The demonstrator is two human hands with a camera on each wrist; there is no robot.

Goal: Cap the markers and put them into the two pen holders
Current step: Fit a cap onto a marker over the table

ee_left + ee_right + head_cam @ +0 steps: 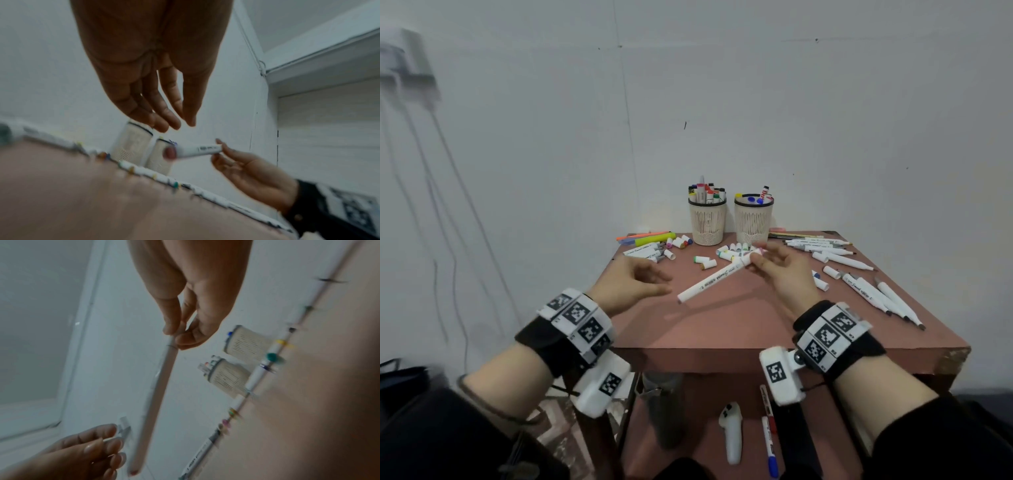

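Observation:
A long white marker (715,279) slants above the brown table (739,325); my right hand (755,263) pinches it near its far, pink-tipped end. In the right wrist view the thumb and fingers (174,331) hold the marker (156,386) at its cap seam. My left hand (657,281) hovers by the marker's near end with relaxed fingers, holding nothing. Two cream mesh pen holders (707,219) (753,219) stand at the back by the wall, both with capped markers in them. Loose caps (732,251) lie in front of them.
Uncapped white markers (876,294) lie along the right side of the table, more markers and caps (650,253) at the back left beside highlighters (650,238). A white controller (731,431) and two pens (768,428) rest on the lower shelf.

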